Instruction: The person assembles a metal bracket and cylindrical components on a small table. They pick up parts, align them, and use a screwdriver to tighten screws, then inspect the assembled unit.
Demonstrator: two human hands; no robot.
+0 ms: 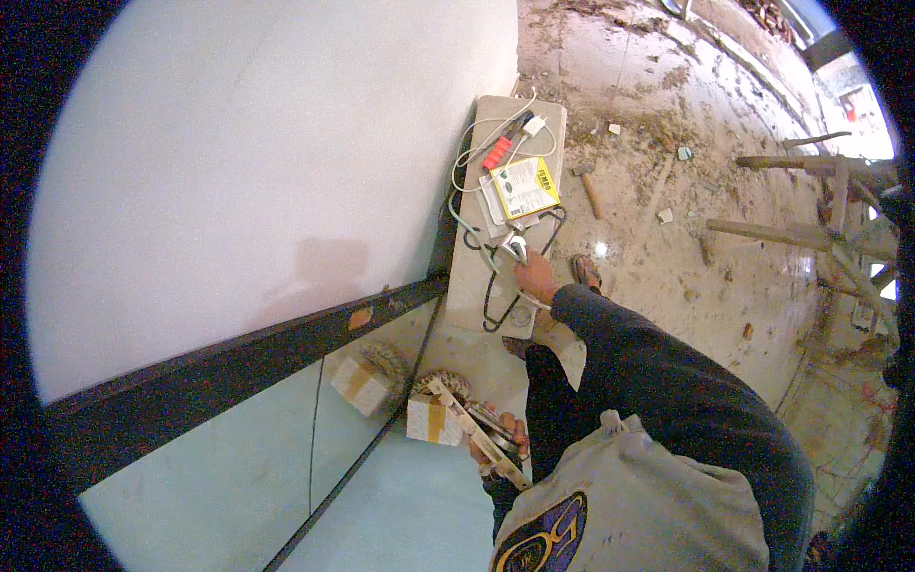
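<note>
My right hand (536, 278) is closed at a shiny silver object (516, 250) over a long beige slab (464, 296); I cannot make out its kind. Beside it lie a dark bent cord or wire (490, 310) and a yellow-and-white box (526, 188). Farther up are a red-handled tool (497, 153) and a white plug (534, 125) with a loose cable. Low in the view, my left hand (518, 435) is closed around a pale wooden strip (494, 455) and a rounded metal object (491, 418), partly hidden by the strip.
A white carton (433, 420) with tan tape stands by the glossy tiled wall (219, 477), which reflects it. On the dirty floor lie a wooden-handled hammer (593, 194) and scattered chips. Wooden poles (777, 232) stick out at right.
</note>
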